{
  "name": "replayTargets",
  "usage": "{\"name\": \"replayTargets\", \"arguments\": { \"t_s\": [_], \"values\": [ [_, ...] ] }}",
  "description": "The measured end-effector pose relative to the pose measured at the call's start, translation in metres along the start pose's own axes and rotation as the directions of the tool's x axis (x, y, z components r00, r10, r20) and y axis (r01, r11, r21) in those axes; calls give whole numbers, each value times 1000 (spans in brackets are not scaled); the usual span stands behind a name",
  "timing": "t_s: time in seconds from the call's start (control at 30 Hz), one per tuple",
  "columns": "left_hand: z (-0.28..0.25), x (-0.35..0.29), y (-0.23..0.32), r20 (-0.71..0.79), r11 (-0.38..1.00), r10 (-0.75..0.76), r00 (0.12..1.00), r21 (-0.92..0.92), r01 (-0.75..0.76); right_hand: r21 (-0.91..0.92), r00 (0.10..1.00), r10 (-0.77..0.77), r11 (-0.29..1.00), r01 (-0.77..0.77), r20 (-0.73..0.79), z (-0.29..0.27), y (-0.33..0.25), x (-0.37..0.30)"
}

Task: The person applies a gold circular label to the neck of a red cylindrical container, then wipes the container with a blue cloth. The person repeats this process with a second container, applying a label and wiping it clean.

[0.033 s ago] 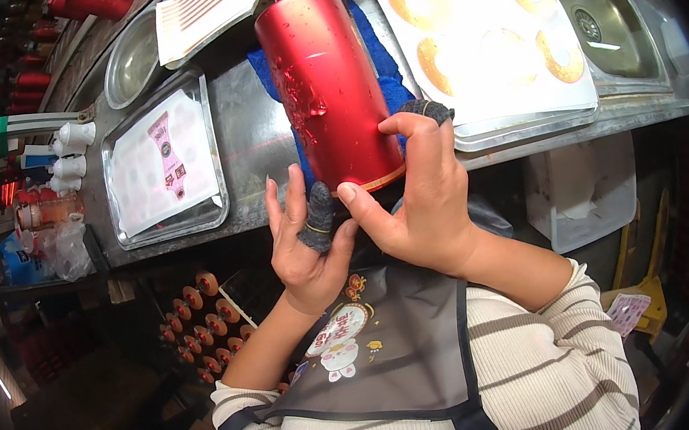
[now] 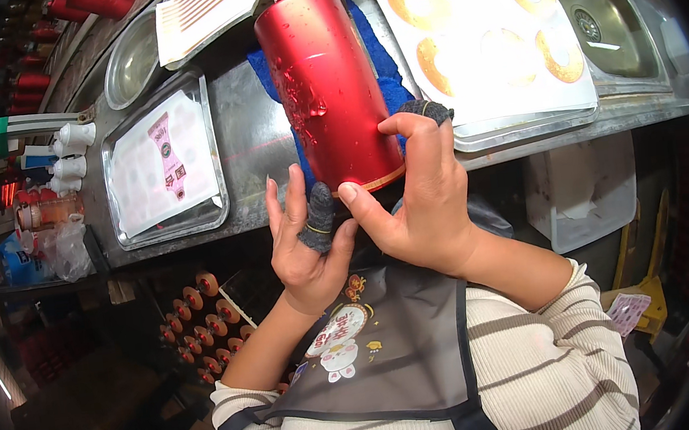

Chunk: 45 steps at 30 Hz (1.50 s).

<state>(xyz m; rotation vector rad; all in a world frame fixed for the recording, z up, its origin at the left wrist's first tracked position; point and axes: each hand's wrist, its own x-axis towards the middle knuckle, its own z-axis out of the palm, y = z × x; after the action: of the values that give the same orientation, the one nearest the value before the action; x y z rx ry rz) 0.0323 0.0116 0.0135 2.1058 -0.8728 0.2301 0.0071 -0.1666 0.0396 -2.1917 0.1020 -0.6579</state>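
A glossy red metallic cylindrical bottle (image 2: 330,89) lies at twelve o'clock on a crumpled blue cloth (image 2: 382,56), atop the grey metal desk (image 2: 246,133). The right hand (image 2: 427,197) grasps its near end between thumb and bent forefinger, around five o'clock. The left hand (image 2: 310,249), at seven, has its fingers spread and released; whether they brush the bottle is hard to tell.
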Motion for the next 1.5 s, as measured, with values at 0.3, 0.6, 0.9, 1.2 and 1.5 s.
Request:
{"name": "replayTargets", "arguments": {
  "t_s": [0.3, 0.6, 0.9, 1.2, 1.5],
  "values": [
    [-2, 12, 4, 29, 987, 116, 993, 105, -119, 80, 1000, 2, 997, -3, 13, -1, 6, -1],
    [-5, 25, 16, 93, 949, 196, 976, 235, -213, 257, 994, 78, 962, -94, 70, -4, 10, -4],
    [-15, 54, 33, 226, 840, 285, 932, 409, -356, 471, 980, 172, 860, -198, 98, -16, 22, -9],
    [2, 63, 51, 294, 858, 296, 909, 335, -388, 422, 945, 290, 846, -326, 150, -43, 49, -32],
    [16, 88, 33, 177, 855, 325, 929, 366, -369, 289, 966, -247, 933, 215, 79, -22, 18, -32]
  ]
}}
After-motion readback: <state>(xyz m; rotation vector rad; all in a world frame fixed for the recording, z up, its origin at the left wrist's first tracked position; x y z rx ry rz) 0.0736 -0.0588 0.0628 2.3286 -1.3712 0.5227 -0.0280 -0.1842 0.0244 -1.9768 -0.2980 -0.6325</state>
